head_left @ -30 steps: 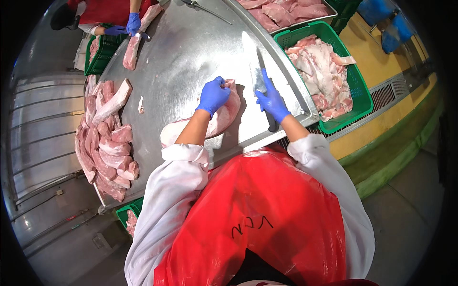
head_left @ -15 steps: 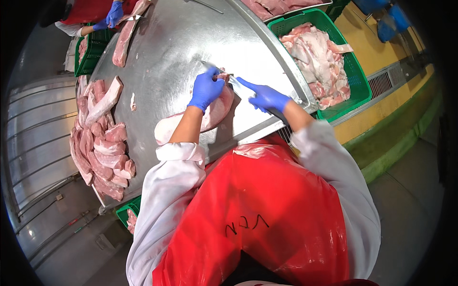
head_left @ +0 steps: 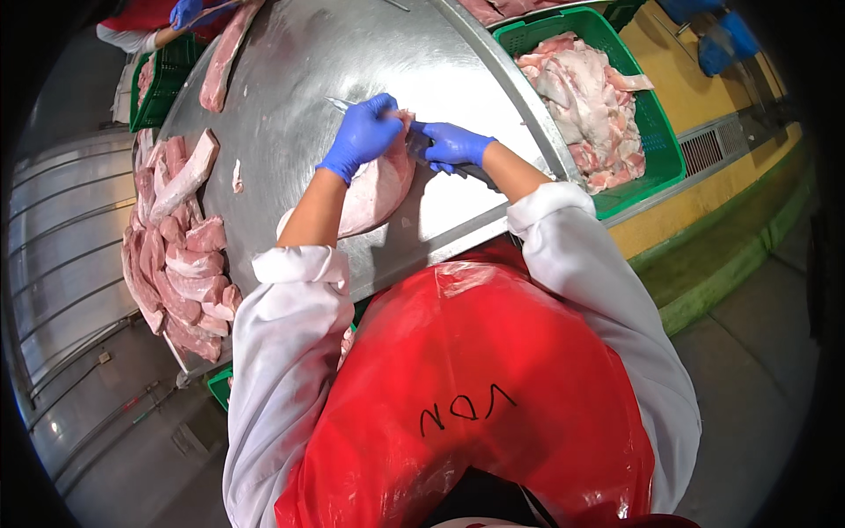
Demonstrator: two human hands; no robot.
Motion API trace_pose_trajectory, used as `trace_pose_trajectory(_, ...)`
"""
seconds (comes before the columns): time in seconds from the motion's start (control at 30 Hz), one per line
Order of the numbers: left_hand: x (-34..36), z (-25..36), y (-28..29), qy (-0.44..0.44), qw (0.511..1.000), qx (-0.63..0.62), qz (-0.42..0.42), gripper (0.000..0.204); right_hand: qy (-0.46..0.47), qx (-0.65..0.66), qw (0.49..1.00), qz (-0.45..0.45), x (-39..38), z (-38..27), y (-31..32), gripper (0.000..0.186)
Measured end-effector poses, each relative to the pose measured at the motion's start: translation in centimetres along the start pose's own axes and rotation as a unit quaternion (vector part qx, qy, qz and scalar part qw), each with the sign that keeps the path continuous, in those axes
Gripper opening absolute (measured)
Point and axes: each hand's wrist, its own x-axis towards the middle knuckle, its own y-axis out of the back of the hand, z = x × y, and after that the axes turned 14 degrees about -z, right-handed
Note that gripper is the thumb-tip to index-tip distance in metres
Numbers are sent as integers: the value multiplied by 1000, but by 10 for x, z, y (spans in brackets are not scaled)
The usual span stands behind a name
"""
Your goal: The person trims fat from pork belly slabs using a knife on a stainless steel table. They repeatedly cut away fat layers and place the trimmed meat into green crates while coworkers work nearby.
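A thick slab of pale pink meat (head_left: 374, 195) with a fatty skin lies on the metal table in front of me. My left hand (head_left: 365, 136), in a blue glove, grips its far end with closed fingers. In my right hand (head_left: 453, 147), also gloved in blue, is a knife (head_left: 335, 104), the fingers wrapped round its dark handle. The knife runs leftward across the far end of the meat. Its tip shows beyond my left hand, while the middle of the blade is hidden by that hand and the meat.
Cut meat strips (head_left: 180, 255) are heaped along the left edge of the metal table (head_left: 282, 97). A green crate (head_left: 664, 145) of trimmings stands to the right. Far left, a co-worker's gloved hand (head_left: 187, 12) is near a long meat strip (head_left: 224, 62) and another green crate (head_left: 165, 84).
My right hand has moved left toward the meat, its outstretched index finger now curled in. The knife tip has shifted left past my left hand, which has moved slightly left and away from me.
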Motion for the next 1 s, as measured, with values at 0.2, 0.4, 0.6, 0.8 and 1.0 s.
trace_pose_trajectory(0.2,-5,-1,33,19,992,-117,-49,8,17,-19,998,-53,-70,33,-27,86)
trace_pose_trajectory(0.4,26,12,53,21,993,-97,-69,7,-5,-19,998,61,-1,-24,-40,81)
trace_pose_trajectory(0.6,13,45,60,-7,993,-69,-98,11,11,-2,999,41,-38,-15,-80,80)
trace_pose_trajectory(0.8,19,50,74,15,993,-78,-87,16,0,-7,998,70,-6,-6,-95,80)
trace_pose_trajectory(1.0,-3,93,80,-17,997,-39,-61,16,25,65,990,125,20,-27,-113,81)
